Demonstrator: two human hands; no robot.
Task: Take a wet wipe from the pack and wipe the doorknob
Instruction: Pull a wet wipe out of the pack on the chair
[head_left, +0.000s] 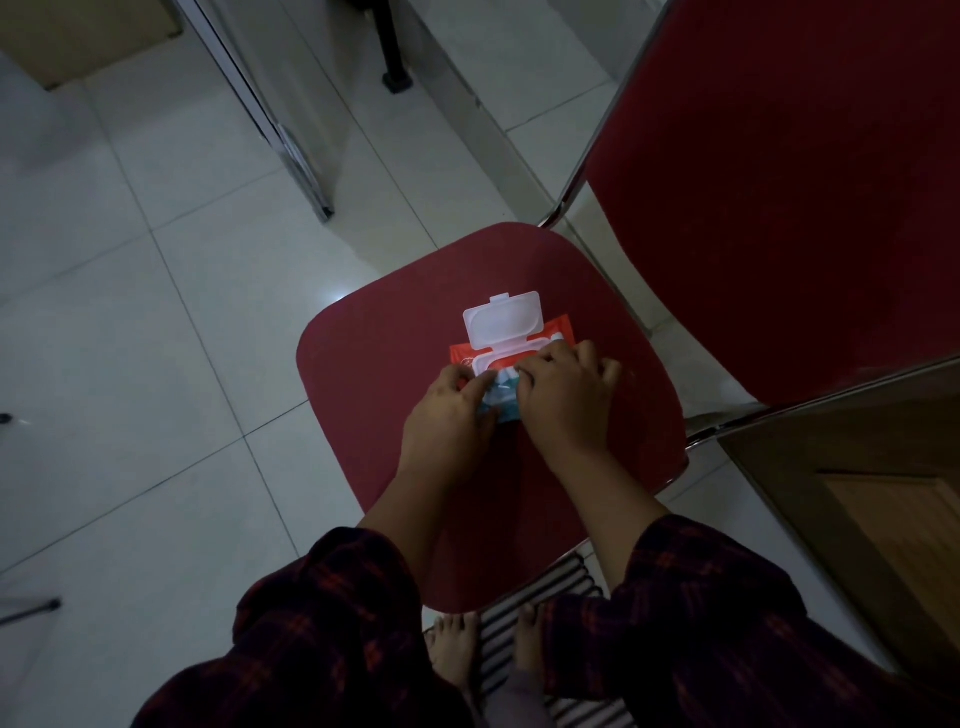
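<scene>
An orange-red wet wipe pack lies on the red chair seat, its white flip lid standing open toward the far side. My left hand rests on the pack's near left part, fingers pressing it at the opening. My right hand covers the pack's right side, fingertips pinched at the opening. Between the hands shows a light blue-white bit of pack or wipe; I cannot tell which. No doorknob is in view.
The chair's red backrest with chrome frame rises at the right. A wooden door stands at the lower right. White tiled floor lies to the left. A metal frame post stands behind. My bare feet are on a striped mat.
</scene>
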